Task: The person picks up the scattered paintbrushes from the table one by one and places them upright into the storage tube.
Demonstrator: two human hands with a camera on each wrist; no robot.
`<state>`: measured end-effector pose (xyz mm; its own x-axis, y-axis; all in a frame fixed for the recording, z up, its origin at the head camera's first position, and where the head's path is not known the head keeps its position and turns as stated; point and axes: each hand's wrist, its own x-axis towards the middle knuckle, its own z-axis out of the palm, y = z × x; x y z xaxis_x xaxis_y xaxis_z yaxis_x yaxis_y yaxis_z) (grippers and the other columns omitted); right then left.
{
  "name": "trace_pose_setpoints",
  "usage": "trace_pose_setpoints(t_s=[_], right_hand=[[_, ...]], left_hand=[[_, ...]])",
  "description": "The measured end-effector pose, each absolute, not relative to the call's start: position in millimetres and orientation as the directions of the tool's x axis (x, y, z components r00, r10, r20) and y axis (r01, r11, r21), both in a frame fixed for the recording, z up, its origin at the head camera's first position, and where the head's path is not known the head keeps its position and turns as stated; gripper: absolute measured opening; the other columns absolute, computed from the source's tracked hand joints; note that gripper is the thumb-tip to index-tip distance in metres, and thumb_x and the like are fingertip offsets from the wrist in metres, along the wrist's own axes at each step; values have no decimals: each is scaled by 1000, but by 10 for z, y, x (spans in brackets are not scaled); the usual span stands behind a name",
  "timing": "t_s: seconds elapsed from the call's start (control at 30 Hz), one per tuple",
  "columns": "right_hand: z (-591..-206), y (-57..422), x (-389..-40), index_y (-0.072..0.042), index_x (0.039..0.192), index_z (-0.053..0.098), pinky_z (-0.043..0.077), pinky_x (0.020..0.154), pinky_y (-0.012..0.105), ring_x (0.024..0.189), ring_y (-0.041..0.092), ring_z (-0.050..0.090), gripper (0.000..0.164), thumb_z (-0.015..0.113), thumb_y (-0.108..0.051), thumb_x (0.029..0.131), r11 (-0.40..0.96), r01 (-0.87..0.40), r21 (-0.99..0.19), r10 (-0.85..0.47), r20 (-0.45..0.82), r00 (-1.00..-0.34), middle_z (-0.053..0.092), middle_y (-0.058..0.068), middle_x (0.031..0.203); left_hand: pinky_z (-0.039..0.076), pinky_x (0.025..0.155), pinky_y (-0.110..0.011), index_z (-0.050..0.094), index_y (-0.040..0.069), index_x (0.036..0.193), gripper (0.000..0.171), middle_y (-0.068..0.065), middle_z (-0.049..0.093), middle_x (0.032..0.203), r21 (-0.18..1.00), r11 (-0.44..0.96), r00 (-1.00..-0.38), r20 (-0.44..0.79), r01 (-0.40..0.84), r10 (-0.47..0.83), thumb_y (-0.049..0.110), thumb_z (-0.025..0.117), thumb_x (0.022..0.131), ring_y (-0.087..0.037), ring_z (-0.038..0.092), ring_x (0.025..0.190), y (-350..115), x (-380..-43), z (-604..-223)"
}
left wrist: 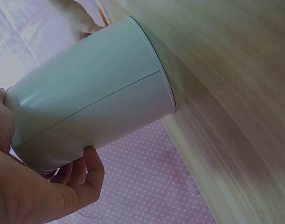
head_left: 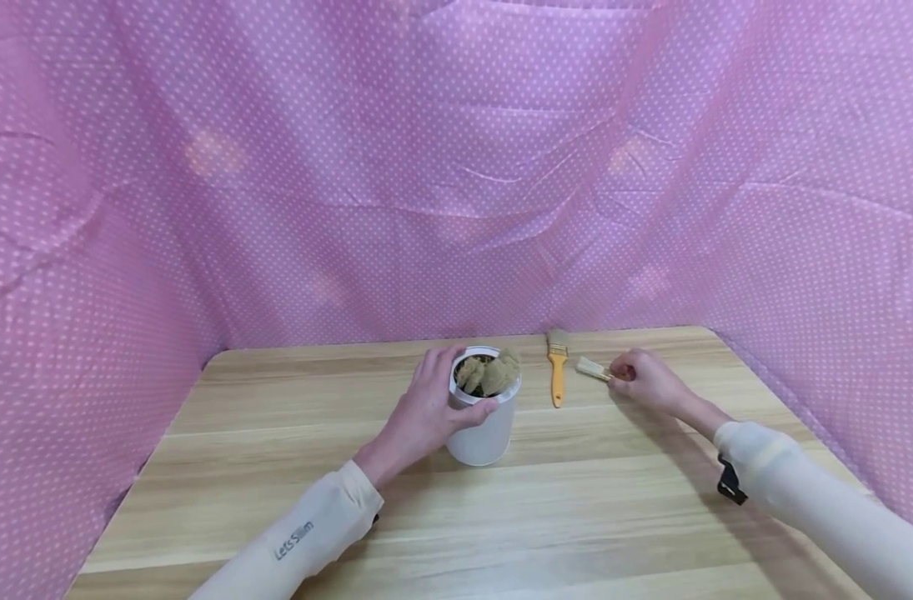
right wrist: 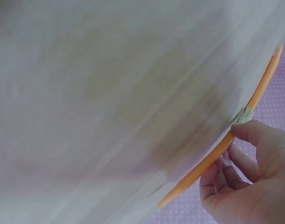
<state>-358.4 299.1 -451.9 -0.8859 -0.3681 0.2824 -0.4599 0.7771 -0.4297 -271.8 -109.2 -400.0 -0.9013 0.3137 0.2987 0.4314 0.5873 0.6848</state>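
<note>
My left hand (head_left: 429, 408) grips a white can (head_left: 480, 437) near its top, thumb on the near side and fingers round the far side. Tan, rough-looking lumps (head_left: 494, 375) fill the can's mouth above something dark. The left wrist view shows the can's smooth wall (left wrist: 95, 79) with a seam running along it, its base at the tabletop. On the right, my right hand (head_left: 647, 382) pinches a small paintbrush (head_left: 594, 369) with pale bristles that point left. Its orange handle (right wrist: 196, 173) shows in the right wrist view, thumb and fingers close to the bristle end.
A second paintbrush (head_left: 557, 371) with a yellow-orange handle lies between the can and my right hand, bristles toward the back. The pale wooden table (head_left: 501, 533) ends at a pink polka-dot cloth (head_left: 456, 167) hung behind it and on both sides.
</note>
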Motion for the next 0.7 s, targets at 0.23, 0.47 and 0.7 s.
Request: trace_pose_setpoints(t_s=[0.23,0.47,0.7], right_hand=[[-4419,3023,-3483,10,106,70,51,69,31,78,21,59,22,75,1,86,749,-378,-543,-307,221,-926,67,7,87],[-4138,2853,-3389,4,112,72,53,72,25,87,24,65,24,73,-11,94,690,-331,-644,-236,232,-944,71,10,96],[-3762,2573,-3251,2,122,68,52,81,29,95,17,64,35,69,-24,99,558,-234,-796,-208,139,-968,72,12,109]], left_hand=[[47,97,-49,34,16,155,99,-7,43,139,671,598,-898,301,438,321,68,73,81,-22,41,126,-1080,-2730,-4015],[46,98,-51,34,14,156,100,-9,43,141,679,588,-898,308,439,315,68,73,81,-22,40,126,-1092,-2733,-4007],[45,100,-51,33,11,156,102,-11,43,142,686,582,-898,307,438,314,68,73,81,-23,40,128,-1106,-2727,-4007]])
